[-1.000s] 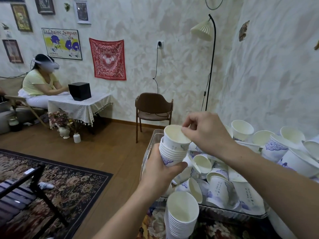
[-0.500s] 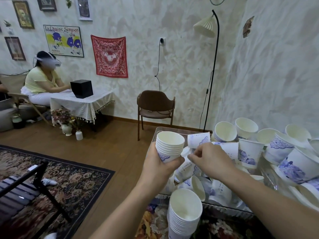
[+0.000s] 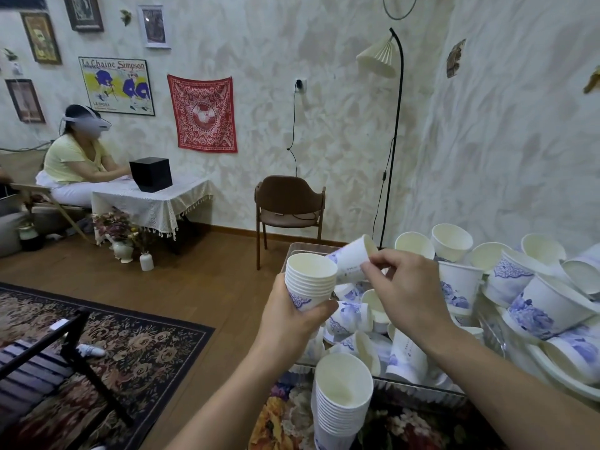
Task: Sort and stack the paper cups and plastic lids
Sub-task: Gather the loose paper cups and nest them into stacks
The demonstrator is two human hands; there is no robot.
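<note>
Near stack: I see a tall stack of nested cups (image 3: 342, 404) standing at the bottom edge, mouth up, in front of the clear tray (image 3: 418, 389).
Left hand: my left hand (image 3: 293, 323) is wrapped around a shorter stack of cups (image 3: 310, 280), held upright above the tray's near left corner.
Right hand: my right hand (image 3: 402, 293) pinches a single cup (image 3: 352, 258) by its rim; the cup lies tilted on its side, its base just beside the held stack's rim. Whether the two touch I cannot tell.
Loose cups: a heap of blue-printed cups (image 3: 354, 323) fills the tray under both hands.
Bowls: bigger paper bowls (image 3: 548, 306) pile up to the right, against the wall.
Far room: a brown chair (image 3: 289, 206), a floor lamp (image 3: 388, 125), and a seated person (image 3: 76, 160) at a covered surface (image 3: 152, 196).
</note>
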